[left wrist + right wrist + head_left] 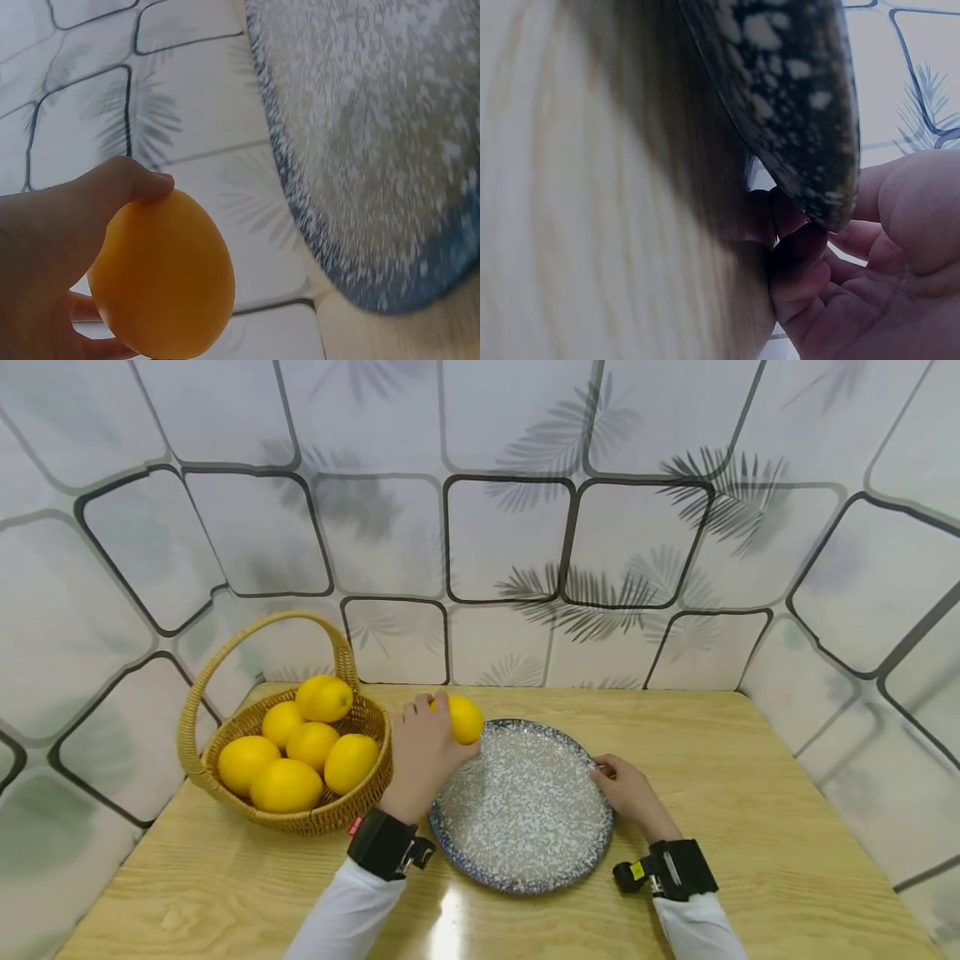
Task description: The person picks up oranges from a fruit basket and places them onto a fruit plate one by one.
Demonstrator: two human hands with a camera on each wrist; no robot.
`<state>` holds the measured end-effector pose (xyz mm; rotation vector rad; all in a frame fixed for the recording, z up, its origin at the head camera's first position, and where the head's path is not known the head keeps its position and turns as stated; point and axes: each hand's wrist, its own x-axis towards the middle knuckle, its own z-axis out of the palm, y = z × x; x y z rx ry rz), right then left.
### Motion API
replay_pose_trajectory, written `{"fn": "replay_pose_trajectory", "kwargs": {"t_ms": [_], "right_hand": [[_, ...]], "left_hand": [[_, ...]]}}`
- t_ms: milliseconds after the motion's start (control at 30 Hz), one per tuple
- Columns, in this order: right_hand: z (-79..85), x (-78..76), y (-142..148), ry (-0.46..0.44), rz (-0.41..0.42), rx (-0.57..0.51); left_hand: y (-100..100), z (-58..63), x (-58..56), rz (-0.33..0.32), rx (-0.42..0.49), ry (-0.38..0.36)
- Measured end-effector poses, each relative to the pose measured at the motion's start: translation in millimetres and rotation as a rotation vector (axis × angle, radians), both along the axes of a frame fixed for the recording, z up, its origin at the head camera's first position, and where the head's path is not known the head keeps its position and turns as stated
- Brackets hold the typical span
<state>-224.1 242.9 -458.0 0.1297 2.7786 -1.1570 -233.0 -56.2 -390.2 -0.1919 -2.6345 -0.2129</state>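
Note:
My left hand point(426, 752) grips a yellow lemon point(466, 720) above the table, between the basket and the plate's far left rim. In the left wrist view the thumb lies over the top of the lemon point(169, 274) and fingertips show beneath it. A round speckled grey plate with a blue rim point(525, 810) lies in front of me. At its right edge my right hand point(626, 789) pinches the rim; in the right wrist view, curled fingers point(799, 274) reach under the dark speckled rim point(810, 135). The thumb is partly hidden there.
A wicker basket point(378, 793) with a tall arched handle point(258, 625) stands on the left, holding several lemons point(287, 786). All rests on a light wooden table point(720, 760). Patterned wall panels point(510, 539) rise behind and at both sides.

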Motion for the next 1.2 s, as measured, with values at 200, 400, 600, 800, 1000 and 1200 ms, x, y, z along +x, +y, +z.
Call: {"fn": "replay_pose_trajectory", "kwargs": {"t_ms": [200, 400, 600, 800, 1000, 1200], "right_hand": [[-2.6, -0.4, -0.2, 0.002, 0.011, 0.004], [-4.2, 0.8, -0.7, -0.001, -0.001, -0.005], [-3.9, 0.1, 0.4, 0.001, -0.003, -0.001], [-3.5, -0.4, -1.5, 0.004, -0.004, -0.013], [-4.3, -0.6, -2.2, -0.003, -0.014, -0.008], [-3.9, -0.8, -1.3, -0.009, -0.024, -0.006]], "left_hand": [[27.2, -8.3, -17.2, -0.056, -0.013, -0.067], [47.8, -14.4, -29.5, -0.097, -0.039, -0.132], [61.4, -20.8, -36.2, -0.104, -0.073, -0.158], [69.1, -31.0, -36.2, -0.132, -0.057, -0.111], [78.0, -42.4, -39.4, -0.129, -0.057, -0.100], [86.6, -44.9, -40.1, -0.121, -0.069, -0.147]]}}
